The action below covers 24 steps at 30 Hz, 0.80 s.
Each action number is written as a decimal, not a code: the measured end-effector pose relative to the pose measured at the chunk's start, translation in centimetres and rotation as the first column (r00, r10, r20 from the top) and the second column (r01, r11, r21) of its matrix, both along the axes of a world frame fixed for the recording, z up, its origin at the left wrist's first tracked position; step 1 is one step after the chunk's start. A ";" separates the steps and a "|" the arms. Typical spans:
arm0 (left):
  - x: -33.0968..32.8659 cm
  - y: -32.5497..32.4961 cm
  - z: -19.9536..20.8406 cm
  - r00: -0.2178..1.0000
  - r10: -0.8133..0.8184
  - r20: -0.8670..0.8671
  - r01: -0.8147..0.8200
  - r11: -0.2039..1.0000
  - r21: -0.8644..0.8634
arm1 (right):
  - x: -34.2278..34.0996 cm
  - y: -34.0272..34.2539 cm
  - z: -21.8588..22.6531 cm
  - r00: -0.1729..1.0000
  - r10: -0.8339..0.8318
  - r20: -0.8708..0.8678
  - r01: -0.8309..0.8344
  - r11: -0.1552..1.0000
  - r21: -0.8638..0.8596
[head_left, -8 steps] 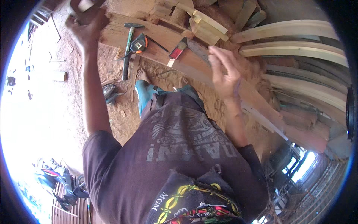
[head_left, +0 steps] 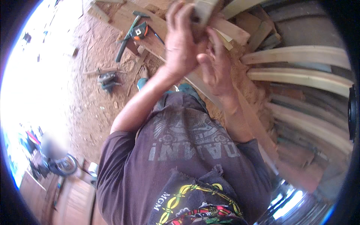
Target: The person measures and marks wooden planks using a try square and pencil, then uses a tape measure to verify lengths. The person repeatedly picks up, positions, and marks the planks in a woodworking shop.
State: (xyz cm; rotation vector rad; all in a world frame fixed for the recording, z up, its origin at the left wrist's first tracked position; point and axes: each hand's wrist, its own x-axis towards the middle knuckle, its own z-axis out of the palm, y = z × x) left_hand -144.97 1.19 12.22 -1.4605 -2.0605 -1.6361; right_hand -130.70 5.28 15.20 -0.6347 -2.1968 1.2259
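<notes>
Near the top middle, my left hand (head_left: 182, 47) is closed round a small wooden block (head_left: 205, 10), raised above the workpiece. My right hand (head_left: 219, 73) is just beside it, thumb and fingers apart; whether its fingertips touch the block cannot be made out. Below both hands runs a long wooden beam (head_left: 152, 43). Left of my hands, a hammer (head_left: 129, 35) with a pale head-end and dark grip lies across the beam. Against it sits a black and orange tape measure (head_left: 139, 31), with a thin dark pencil-like stick (head_left: 156, 34) alongside.
Curved pale boards (head_left: 300, 54) are stacked on the right. Offcuts (head_left: 258, 28) lie at the back. A dark power tool (head_left: 108, 80) rests on the sawdust-covered ground to the left. A motorbike (head_left: 56, 163) stands at lower left.
My left hand has swung from the far left to the middle with the wooden block, meeting my right hand. A red and black tool on the beam is now hidden behind my hands.
</notes>
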 end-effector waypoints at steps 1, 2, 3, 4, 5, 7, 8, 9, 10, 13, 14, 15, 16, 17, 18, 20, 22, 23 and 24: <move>3.4 0.4 0.3 0.991 -0.018 0.129 0.013 0.999 0.034 | 1.6 0.2 -0.4 0.999 -0.008 -0.047 0.007 1.000 -0.003; 6.1 0.7 0.4 0.992 -0.005 0.128 0.002 1.000 0.025 | 3.4 0.7 -0.7 0.995 -0.017 -0.098 0.016 1.000 -0.008; 8.7 0.6 0.5 0.991 -0.011 0.137 0.012 1.000 -0.004 | 5.4 1.0 -0.9 0.982 -0.042 -0.187 0.040 0.999 -0.012; 11.2 0.2 0.5 0.986 -0.025 0.166 0.028 0.999 -0.016 | 7.6 1.3 -0.9 0.994 -0.071 -0.082 0.060 0.990 -0.125; 13.4 -0.1 0.5 0.980 -0.049 0.193 0.056 0.998 -0.031 | 9.6 1.4 -1.1 0.992 -0.060 -0.113 0.044 0.989 -0.141; 16.5 -0.5 0.3 0.981 -0.120 0.154 0.126 0.992 -0.025 | 12.7 2.2 -1.6 0.985 -0.089 -0.146 0.063 0.983 -0.175; 18.0 -0.8 0.2 0.962 -0.191 0.196 0.197 0.980 -0.010 | 13.9 3.0 -2.2 0.985 -0.100 -0.142 0.078 0.985 -0.153; 19.6 -1.2 0.3 0.936 -0.262 0.233 0.267 0.964 0.011 | 15.4 4.1 -2.4 0.987 -0.097 -0.129 0.067 0.973 -0.220; 20.6 -1.7 0.0 0.944 -0.274 0.181 0.284 0.958 -0.031 | 16.3 5.1 -2.9 0.984 -0.158 -0.088 0.120 0.935 -0.334; 23.1 -4.8 -0.8 0.867 -0.261 0.425 0.353 0.923 -0.153 | 18.9 7.2 -3.1 0.942 -0.320 -0.102 0.220 0.818 -0.532; 23.0 -6.2 -1.5 0.891 -0.131 0.435 0.262 0.930 -0.256 | 19.4 7.7 -2.7 0.940 -0.335 -0.062 0.261 0.823 -0.504; 22.8 -7.6 -2.4 0.916 -0.002 0.401 0.146 0.933 -0.328 | 19.7 8.0 -2.4 0.935 -0.352 -0.039 0.289 0.822 -0.491; 22.1 -8.6 -3.4 0.886 0.161 0.436 0.012 0.930 -0.367 | 19.5 8.0 -2.2 0.944 -0.323 -0.062 0.241 0.808 -0.537; 21.6 -9.7 -4.3 0.779 0.275 0.563 -0.008 0.902 -0.431 | 19.3 8.0 -1.9 0.968 -0.248 -0.035 0.202 0.856 -0.476; 21.8 -10.0 -5.2 0.734 0.338 0.589 0.014 0.860 -0.510 | 18.7 7.7 -2.0 0.982 -0.187 -0.013 0.169 0.910 -0.379; 22.6 -8.7 -7.1 0.645 0.438 0.626 0.004 0.817 -0.576 | 17.0 7.1 -2.6 0.994 -0.088 0.072 0.108 0.930 -0.351; 24.2 -5.5 -8.7 0.584 0.459 0.669 -0.029 0.836 -0.547 | 15.1 6.6 -4.1 0.993 0.111 0.045 -0.078 0.886 -0.457; 24.5 -4.9 -9.2 0.561 0.488 0.669 -0.086 0.838 -0.539 | 14.0 6.5 -5.0 0.983 0.180 0.047 -0.143 0.893 -0.428; 24.8 -4.3 -9.6 0.513 0.501 0.698 -0.082 0.837 -0.540 | 13.1 6.4 -5.9 0.977 0.207 0.055 -0.168 0.899 -0.405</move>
